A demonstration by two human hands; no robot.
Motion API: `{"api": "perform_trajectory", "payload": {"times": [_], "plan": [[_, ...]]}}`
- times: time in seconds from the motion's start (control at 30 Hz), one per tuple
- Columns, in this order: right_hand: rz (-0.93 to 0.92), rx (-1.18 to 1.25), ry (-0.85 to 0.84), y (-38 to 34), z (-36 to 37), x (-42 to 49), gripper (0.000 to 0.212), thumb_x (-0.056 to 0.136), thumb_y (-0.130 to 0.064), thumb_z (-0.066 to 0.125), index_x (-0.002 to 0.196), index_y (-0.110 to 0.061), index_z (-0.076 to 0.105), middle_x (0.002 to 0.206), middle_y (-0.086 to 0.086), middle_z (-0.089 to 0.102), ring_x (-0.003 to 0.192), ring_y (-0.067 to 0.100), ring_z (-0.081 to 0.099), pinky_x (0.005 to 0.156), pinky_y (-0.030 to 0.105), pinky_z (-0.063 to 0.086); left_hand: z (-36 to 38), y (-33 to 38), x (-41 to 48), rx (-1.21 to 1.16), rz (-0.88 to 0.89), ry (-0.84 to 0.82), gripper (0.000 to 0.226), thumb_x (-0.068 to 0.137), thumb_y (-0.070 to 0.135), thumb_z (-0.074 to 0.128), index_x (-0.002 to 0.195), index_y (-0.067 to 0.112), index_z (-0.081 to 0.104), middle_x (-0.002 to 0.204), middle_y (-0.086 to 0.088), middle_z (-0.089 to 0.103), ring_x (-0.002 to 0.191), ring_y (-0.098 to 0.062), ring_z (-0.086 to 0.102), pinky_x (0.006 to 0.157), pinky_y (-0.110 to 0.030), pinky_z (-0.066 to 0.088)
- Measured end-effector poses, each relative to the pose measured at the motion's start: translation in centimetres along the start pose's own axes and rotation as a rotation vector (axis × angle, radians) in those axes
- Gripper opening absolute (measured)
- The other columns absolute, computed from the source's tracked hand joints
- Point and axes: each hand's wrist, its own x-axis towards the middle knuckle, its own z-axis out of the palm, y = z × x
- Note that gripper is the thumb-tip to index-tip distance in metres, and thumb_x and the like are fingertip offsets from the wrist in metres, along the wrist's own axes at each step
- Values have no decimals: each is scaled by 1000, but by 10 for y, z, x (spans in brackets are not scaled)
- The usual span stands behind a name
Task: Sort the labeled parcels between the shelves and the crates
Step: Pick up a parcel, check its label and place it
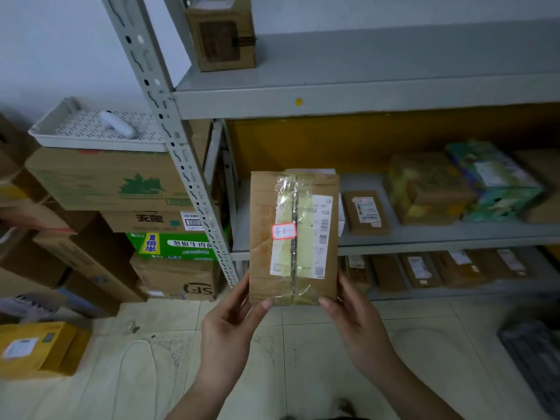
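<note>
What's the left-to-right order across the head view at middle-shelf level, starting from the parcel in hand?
held parcel → small brown parcel → tape-wrapped carton → blue-green box → plain brown box, cut off by the right frame edge.

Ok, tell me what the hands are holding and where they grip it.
A taped cardboard parcel, held upright. The left hand pinches its lower left corner, the right hand its lower right corner.
</note>
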Motion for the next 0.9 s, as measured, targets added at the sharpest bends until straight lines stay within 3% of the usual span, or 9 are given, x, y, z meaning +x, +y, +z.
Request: {"api": "perform_trajectory", "payload": {"times": [0.13, 0.27, 0.4, 0.6, 0.8, 0.9], "plan": [[26, 7, 60, 8, -20, -11, 55, 98, -20, 58, 149, -32, 41, 138, -20, 60, 127, 1, 56, 111, 36, 45, 21, -4, -1, 3, -21, -69, 59, 85, -4, 71, 140, 10, 57, 127, -1, 71, 121, -17, 66, 102, -29, 52], [28, 23, 153, 12, -55, -23, 54, 98, -15, 58, 147, -33, 43, 136, -20, 61, 127, 2, 56, 110, 35, 45, 60, -3, 2, 30, -21, -149, 58, 85, -6, 70, 139, 10, 58, 125, 3, 72, 120, -15, 66, 96, -21, 54], [29, 24, 254, 24, -105, -36, 56, 99, -13, 58, 150, -30, 40, 142, -17, 57, 130, 5, 55, 110, 35, 45, 115, -8, 5, 62, -17, -243, 57, 85, -1, 73, 137, 17, 61, 124, 1, 73, 119, -19, 66, 94, -39, 53], [55, 8, 442, 42, -206, -69, 56, 98, -9, 58, 148, -29, 43, 135, -21, 61, 123, -2, 58, 98, 14, 47, 228, -23, 0, 88, -35, -424, 57, 84, 1, 74, 137, 16, 61, 126, 3, 72, 120, -17, 66, 102, -29, 51], [115, 19, 589, 66, -302, -102, 57, 99, -10, 57, 150, -29, 41, 136, -22, 60, 125, -3, 56, 98, 12, 47, 341, -43, -14, 113, -45, -578, 58, 82, 3, 75, 137, 16, 61, 121, 7, 74, 115, -14, 69, 94, -20, 54], [151, 54, 681, 76, -339, -119, 55, 100, -11, 56, 149, -32, 42, 138, -21, 59, 127, -1, 55, 104, 20, 47, 389, -50, -20, 147, -75, -672, 57, 83, 9, 77, 137, 20, 62, 124, 5, 73, 117, -16, 68, 102, -33, 53]]}}
